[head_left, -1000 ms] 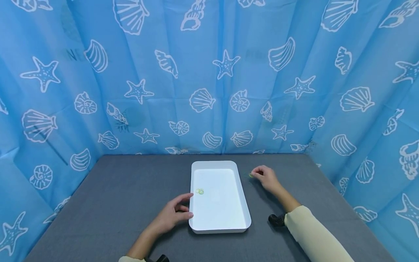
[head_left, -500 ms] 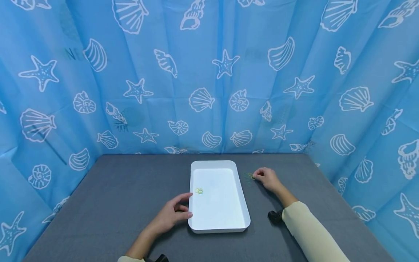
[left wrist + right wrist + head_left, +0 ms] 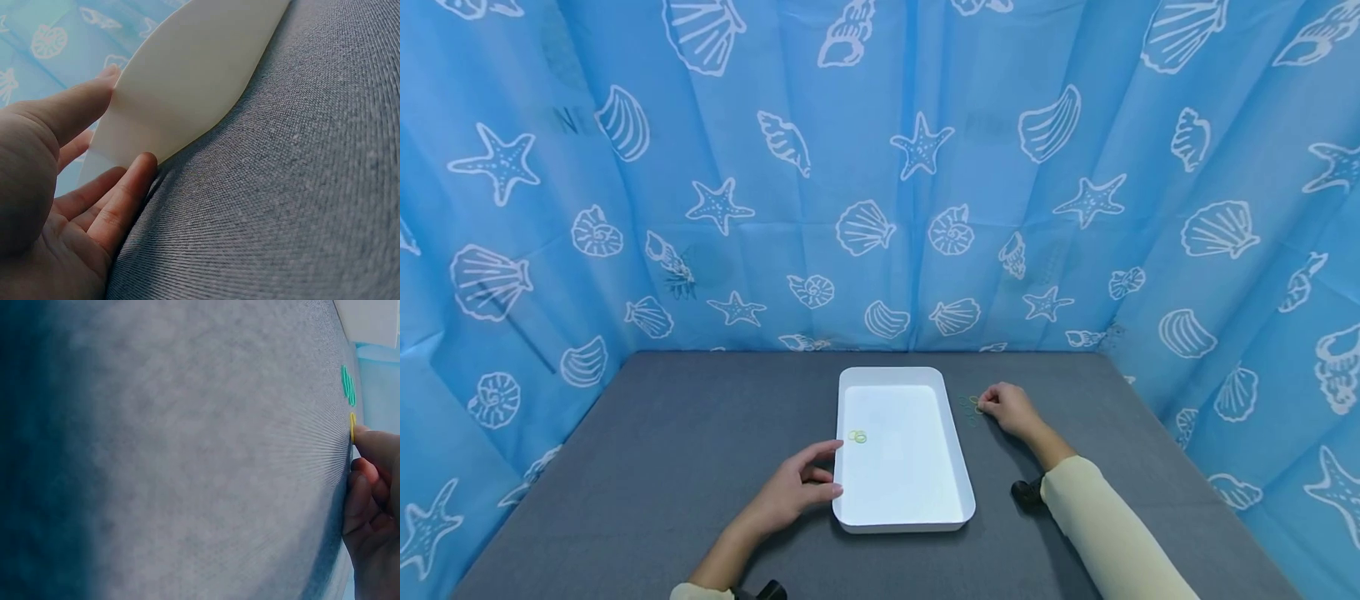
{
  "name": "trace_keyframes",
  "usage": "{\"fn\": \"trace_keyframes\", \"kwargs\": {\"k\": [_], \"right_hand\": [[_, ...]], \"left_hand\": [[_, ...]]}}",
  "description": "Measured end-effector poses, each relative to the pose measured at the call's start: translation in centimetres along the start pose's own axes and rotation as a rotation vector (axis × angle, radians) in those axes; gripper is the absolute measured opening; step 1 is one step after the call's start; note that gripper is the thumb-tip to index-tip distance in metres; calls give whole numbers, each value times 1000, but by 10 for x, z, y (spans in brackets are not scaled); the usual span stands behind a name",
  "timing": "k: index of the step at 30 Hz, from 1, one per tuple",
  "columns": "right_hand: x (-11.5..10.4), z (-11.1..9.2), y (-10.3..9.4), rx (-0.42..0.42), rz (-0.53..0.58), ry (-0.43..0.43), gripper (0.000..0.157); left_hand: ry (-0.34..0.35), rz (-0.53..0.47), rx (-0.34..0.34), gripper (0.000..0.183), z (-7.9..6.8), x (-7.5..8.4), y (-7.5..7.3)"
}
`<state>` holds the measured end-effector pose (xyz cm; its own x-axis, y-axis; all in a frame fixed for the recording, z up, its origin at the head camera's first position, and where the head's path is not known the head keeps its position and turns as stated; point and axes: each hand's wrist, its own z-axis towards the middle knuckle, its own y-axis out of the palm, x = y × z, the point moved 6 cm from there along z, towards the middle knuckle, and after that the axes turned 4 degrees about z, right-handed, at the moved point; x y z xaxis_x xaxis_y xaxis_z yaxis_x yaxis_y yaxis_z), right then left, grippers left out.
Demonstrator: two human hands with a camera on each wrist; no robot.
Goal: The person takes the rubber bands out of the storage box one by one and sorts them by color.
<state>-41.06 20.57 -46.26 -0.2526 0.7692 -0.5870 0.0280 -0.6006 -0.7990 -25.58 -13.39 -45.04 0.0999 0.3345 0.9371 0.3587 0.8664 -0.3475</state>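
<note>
The white tray sits on the grey tabletop, long sides running away from the person. The 2 hands are apart. The left hand has its fingers extended, fingertips touching the tray's left wall and rim. Pale yellow-green bands lie on the tray floor, near that wall. The right hand is to the right of the tray, fingers bent, 1 fingertip touching the yellow band at the tabletop; whether the band is pinched cannot be told. Green bands lie between the yellow band and the tray. A blue curtain printed with white shells and starfish hangs behind.
</note>
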Motion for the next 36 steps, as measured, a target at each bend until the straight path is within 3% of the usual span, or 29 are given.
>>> {"fn": "trace_keyframes", "kwargs": {"k": [15, 24, 36], "right_hand": [[-2, -3, -8, 44, 49, 4, 7], [-3, -7, -11, 64, 315, 82, 21], [-32, -12, -19, 116, 659, 267, 32]], "left_hand": [[5, 19, 11, 60, 3, -1, 0], [8, 16, 6, 60, 2, -4, -1], [4, 24, 6, 59, 2, -4, 0]]}}
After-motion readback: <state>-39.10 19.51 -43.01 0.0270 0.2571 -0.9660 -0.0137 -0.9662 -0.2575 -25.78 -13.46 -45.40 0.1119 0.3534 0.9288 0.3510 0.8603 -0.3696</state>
